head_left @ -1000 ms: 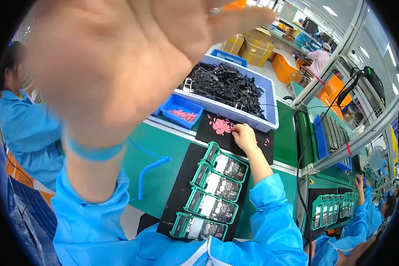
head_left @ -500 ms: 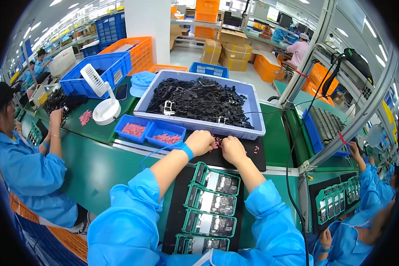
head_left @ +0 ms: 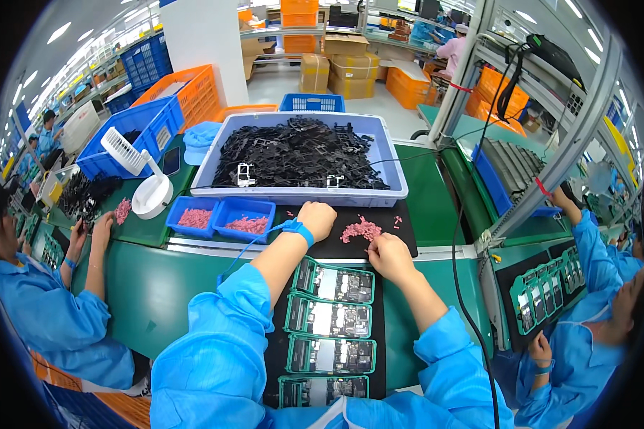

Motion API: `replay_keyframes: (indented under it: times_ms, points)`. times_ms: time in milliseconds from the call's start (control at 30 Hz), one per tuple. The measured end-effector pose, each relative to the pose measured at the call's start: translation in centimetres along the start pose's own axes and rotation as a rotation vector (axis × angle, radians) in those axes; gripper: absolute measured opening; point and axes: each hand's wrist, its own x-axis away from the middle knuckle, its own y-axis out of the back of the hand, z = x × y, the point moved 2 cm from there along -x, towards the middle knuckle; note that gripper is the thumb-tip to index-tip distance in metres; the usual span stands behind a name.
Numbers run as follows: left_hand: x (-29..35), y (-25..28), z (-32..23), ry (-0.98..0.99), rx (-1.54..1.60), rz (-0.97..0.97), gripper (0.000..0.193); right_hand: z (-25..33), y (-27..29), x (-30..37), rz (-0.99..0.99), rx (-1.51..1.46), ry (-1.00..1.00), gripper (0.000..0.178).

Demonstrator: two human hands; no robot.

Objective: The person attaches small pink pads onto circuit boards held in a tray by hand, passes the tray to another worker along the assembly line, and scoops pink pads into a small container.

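My left hand [head_left: 316,220], with a blue wrist strap, is closed over the black mat in front of the large tub; its fingers curl down and their tips are hidden. A heap of small pink pieces [head_left: 360,229] lies on the mat just right of it. At the heap's lower right edge, my right hand [head_left: 391,257] has thumb and fingers pinched together; what sits between them is too small to make out. Below my hands, several green trays holding circuit boards [head_left: 330,319] stand in a column on a black mat.
Two small blue bins [head_left: 244,220] of pink pieces stand left of my left hand. Behind is a large tub [head_left: 298,192] of black parts. A black cable [head_left: 459,286] hangs down on the right. Co-workers in blue sit on both sides; a white fan [head_left: 152,194] stands left.
The view has shifted. My hands have moved apart, my left to the left and my right down beside the heap. The pink heap between them now shows openly.
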Motion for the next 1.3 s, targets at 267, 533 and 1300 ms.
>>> replay_keyframes:
  times_ms: [267,533,1300]
  points:
    - [2.6,1.8,-2.2,-0.101,0.204,0.001,0.012,-0.4,0.2,2.1,-0.073,0.076,0.062,0.009]
    - [7.9,4.2,-9.2,-0.339,0.468,0.091,0.007,0.3,1.3,8.0,-0.038,-0.134,-0.075,0.008]
    - [10.1,3.8,-11.8,-0.412,0.165,0.060,0.006,2.9,2.8,11.4,0.004,-0.018,0.046,0.005]
